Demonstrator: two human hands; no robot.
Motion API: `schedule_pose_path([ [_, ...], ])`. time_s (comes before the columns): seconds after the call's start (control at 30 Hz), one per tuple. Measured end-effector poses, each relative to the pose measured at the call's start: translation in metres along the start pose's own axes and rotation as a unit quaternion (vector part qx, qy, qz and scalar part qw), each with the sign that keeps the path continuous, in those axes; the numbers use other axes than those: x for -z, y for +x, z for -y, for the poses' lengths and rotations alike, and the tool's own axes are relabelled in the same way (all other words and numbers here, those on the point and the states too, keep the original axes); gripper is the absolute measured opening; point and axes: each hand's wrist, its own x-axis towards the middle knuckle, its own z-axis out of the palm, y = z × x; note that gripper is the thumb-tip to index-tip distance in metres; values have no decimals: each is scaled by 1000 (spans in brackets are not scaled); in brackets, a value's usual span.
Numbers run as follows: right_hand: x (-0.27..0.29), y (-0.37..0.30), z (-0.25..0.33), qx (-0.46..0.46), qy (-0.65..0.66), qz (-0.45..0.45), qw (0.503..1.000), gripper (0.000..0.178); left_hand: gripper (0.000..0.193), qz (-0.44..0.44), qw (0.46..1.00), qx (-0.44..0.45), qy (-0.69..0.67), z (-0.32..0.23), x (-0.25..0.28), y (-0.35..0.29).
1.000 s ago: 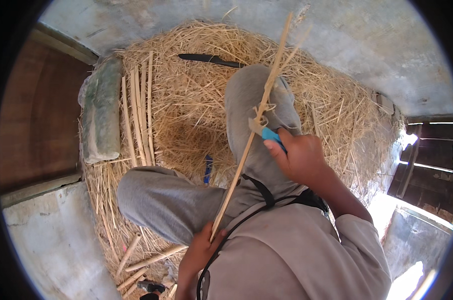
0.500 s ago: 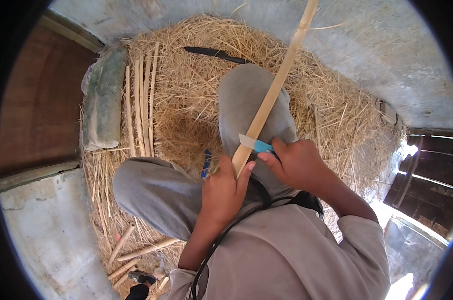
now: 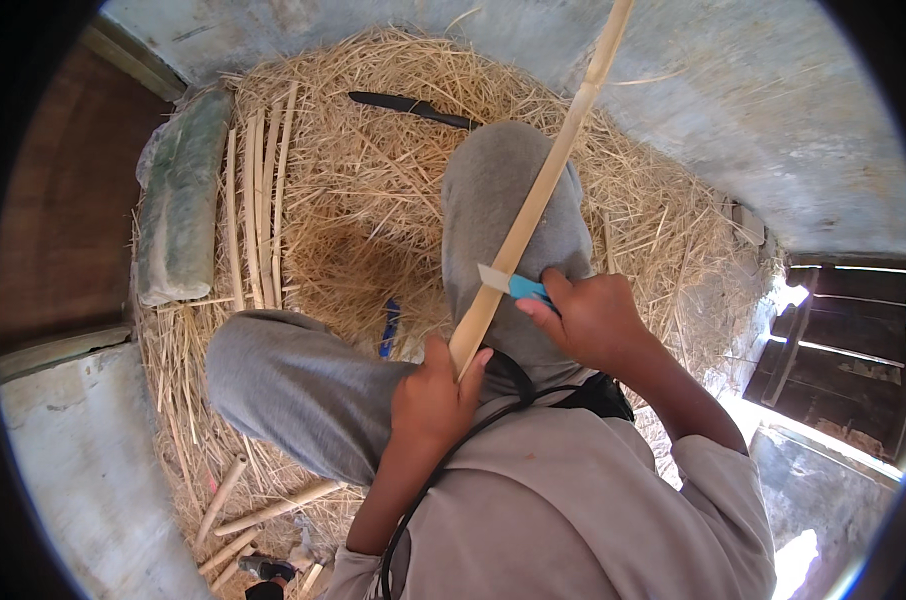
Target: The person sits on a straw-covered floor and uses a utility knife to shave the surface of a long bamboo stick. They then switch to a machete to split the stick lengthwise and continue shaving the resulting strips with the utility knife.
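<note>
Left hand (image 3: 433,402) has the pale strip (image 3: 530,222) pinched at its bottom end. Right hand (image 3: 601,318) has a blue-handled knife (image 3: 529,290) gripped, blade against it further up.

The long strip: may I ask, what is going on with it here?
The person's left hand grips the near end of the strip, which slants up over the right leg. The right hand holds a blue knife, its blade across the strip. A black knife lies on the straw near that leg, and more strips lie to the left.
</note>
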Motion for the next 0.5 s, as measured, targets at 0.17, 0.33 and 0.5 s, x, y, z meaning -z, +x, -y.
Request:
schedule_pose_path([
  [0.17,-6,-5,5,5,-19,-1,1000,45,49,5,1000,8,6,11,2,-16],
  [0.33,-10,-5,15,-3,-51,-7,999,46,47,7,999,3,34,12,9,-21],
  [0.5,-7,-6,16,-6,-48,-5,999,47,45,25,999,25,34,4,15,-23],
])
